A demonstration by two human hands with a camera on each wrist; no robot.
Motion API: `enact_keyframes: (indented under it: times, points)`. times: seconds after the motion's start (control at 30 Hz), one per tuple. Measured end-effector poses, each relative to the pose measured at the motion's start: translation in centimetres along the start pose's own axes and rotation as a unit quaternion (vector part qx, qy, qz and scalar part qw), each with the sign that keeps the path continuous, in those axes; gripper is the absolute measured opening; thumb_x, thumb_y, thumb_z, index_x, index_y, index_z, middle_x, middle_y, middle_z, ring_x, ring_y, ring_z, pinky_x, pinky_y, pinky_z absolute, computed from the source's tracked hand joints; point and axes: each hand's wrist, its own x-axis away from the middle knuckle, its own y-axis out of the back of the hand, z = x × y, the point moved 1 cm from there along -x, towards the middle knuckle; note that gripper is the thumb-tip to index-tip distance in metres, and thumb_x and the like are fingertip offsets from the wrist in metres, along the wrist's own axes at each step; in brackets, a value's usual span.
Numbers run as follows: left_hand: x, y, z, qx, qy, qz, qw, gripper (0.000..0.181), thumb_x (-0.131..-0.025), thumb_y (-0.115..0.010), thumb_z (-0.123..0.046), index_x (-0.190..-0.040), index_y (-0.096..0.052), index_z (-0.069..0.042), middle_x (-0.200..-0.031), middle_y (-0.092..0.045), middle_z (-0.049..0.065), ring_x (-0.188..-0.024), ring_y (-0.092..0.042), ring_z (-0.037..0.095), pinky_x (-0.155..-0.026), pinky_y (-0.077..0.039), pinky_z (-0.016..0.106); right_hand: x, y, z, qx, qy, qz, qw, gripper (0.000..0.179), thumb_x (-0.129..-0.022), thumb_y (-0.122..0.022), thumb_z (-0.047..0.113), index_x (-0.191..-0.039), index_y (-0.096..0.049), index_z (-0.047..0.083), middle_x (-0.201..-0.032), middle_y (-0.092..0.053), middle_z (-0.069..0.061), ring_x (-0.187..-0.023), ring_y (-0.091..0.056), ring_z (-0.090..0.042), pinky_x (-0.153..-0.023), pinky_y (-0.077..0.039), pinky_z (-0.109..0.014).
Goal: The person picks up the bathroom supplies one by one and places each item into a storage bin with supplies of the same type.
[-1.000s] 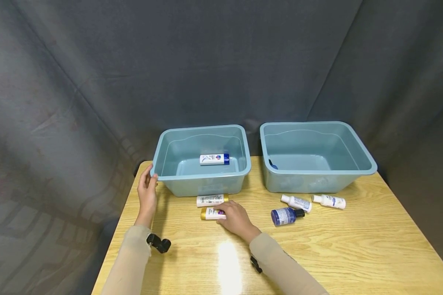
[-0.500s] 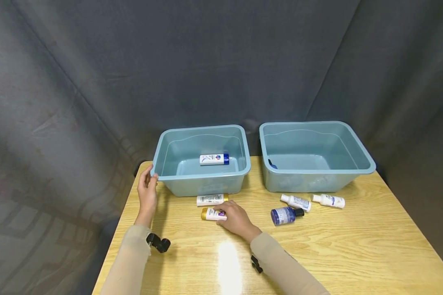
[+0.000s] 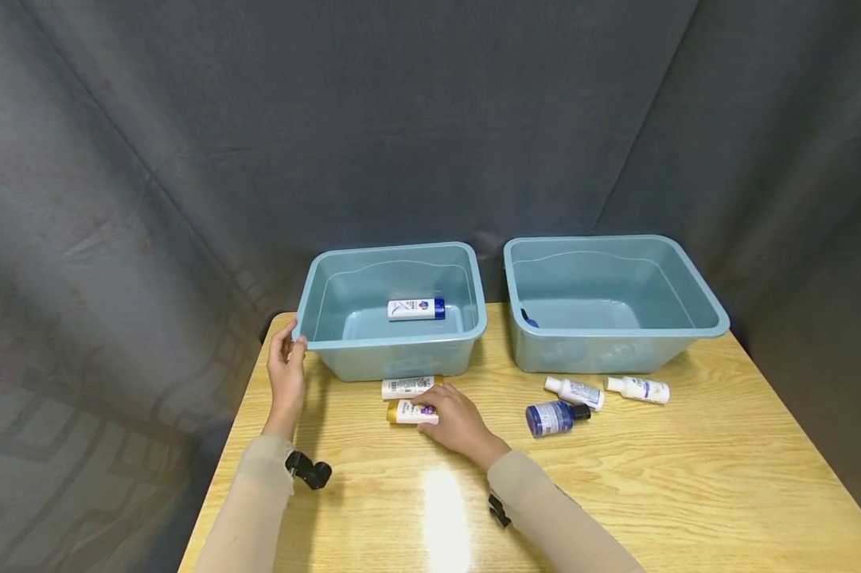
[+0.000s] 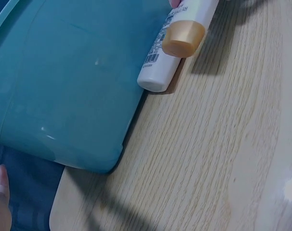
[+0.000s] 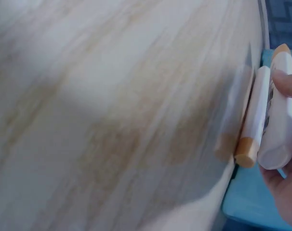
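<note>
My right hand [image 3: 457, 424] holds a white bottle with a gold cap [image 3: 411, 411] across its sides, thumb on one side and fingers on the other. In the right wrist view, this bottle [image 5: 280, 118] appears raised above a second white bottle with a gold cap [image 5: 252, 115], which lies along the front of the left blue bin [image 3: 395, 362]. The held bottle's gold cap [image 4: 183, 39] overlaps that second bottle [image 4: 158, 74] in the left wrist view. My left hand [image 3: 286, 382] is at the bin's front left corner, its fingertips right at the rim.
Inside the left bin lies a white bottle with a blue cap [image 3: 414, 309]. A second blue bin [image 3: 620, 350] stands to the right, with a small dark item [image 3: 529, 318] inside. Before it lie a blue bottle [image 3: 551, 419] and two white bottles [image 3: 577, 393] on the wooden table [image 3: 688, 477].
The gold-capped bottle in my right hand has shifted slightly left and toward the left bin, nearer the second bottle. My left hand has stayed at the bin's corner.
</note>
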Motion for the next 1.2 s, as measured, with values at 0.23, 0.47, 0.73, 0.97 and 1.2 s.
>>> enact_keyframes:
  times: [0.23,0.47,0.73,0.97,1.2]
  points:
    - [0.0,0.2,0.1,-0.002,0.007,0.006,1.0,0.043,-0.103,-0.049,-0.011,-0.145,-0.046,-0.002,-0.125,-0.046,-0.007,-0.099,-0.042,0.008,-0.083,-0.037,0.018,0.2,0.8,0.5,-0.005,-0.006,-0.001,1.0,0.044,-0.079,-0.084,0.023,-0.12,-0.07,0.016,-0.118,-0.066,-0.003,-0.118,-0.057,-0.025,-0.111,-0.033,-0.047]
    - [-0.2,0.2,0.0,-0.002,0.015,0.006,0.9999,0.042,-0.103,-0.05,-0.012,-0.144,-0.047,-0.003,-0.121,-0.048,-0.007,-0.103,-0.044,0.006,-0.086,-0.037,0.019,0.2,2.0,1.1,-0.013,-0.015,-0.006,0.9998,0.044,-0.081,-0.083,0.023,-0.123,-0.069,0.019,-0.125,-0.063,-0.005,-0.12,-0.055,-0.026,-0.103,-0.041,-0.047]
    - [0.8,0.0,-2.3,0.004,0.013,0.015,0.9998,0.042,-0.102,-0.048,-0.008,-0.142,-0.046,0.004,-0.116,-0.049,-0.002,-0.099,-0.045,0.006,-0.084,-0.038,0.019,0.2,3.1,1.8,-0.013,0.001,-0.026,0.9996,0.043,-0.081,-0.083,0.024,-0.122,-0.07,0.02,-0.119,-0.064,0.001,-0.111,-0.056,-0.019,-0.096,-0.047,-0.041]
    - [0.9,-0.1,-2.5,0.026,0.007,0.014,0.9995,0.041,-0.101,-0.048,-0.006,-0.14,-0.045,0.007,-0.116,-0.05,0.003,-0.095,-0.048,0.007,-0.081,-0.038,0.019,0.0,4.2,2.5,-0.009,0.02,-0.048,0.9986,0.047,-0.078,-0.085,0.022,-0.122,-0.07,0.019,-0.119,-0.065,0.003,-0.107,-0.056,-0.015,-0.091,-0.049,-0.037]
    - [0.7,-0.1,-2.2,0.031,0.005,0.012,0.9995,0.04,-0.101,-0.049,-0.005,-0.139,-0.046,0.008,-0.117,-0.05,0.008,-0.092,-0.049,0.006,-0.081,-0.039,0.02,0.0,5.0,3.0,-0.011,0.053,-0.075,0.9957,0.047,-0.078,-0.085,0.02,-0.122,-0.07,0.018,-0.116,-0.066,0.003,-0.106,-0.057,-0.014,-0.089,-0.051,-0.035]
